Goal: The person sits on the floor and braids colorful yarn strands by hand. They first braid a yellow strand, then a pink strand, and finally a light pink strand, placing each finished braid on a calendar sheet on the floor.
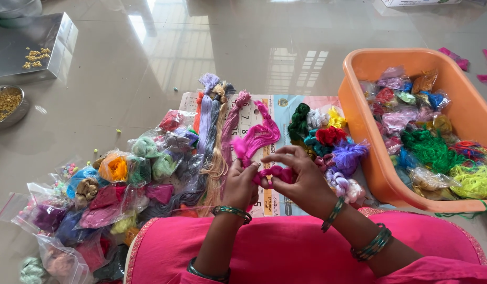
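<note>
Magenta thread skein [262, 138] lies partly on a printed paper sheet [285, 108] on the floor, its lower end gathered between both hands just above the person's pink lap. One left hand [241, 184] is closed around the skein's twisted lower part, and one right hand [301, 176] pinches the same bunch from the other side, fingers curled together on the thread. Each wrist carries green bangles. Beside the skein lie about four long hanks [214, 118] side by side: lilac, grey, tan and dusty pink. To the right on the paper sits a cluster of loose knotted skeins [330, 139], dark green, white, yellow, red, teal and purple among them; the exact count cannot be told. One orange plastic tub [359, 113] stands at the right, holding many small clear bags of coloured thread plus loose green and yellow-green thread. A heap of similar clear bags of thread [112, 194] spreads over the floor at the left, too many to count. At far left, one steel bowl [9, 105] holds small golden beads, and one flat steel tray [28, 44] carries a small scatter of the same.
</note>
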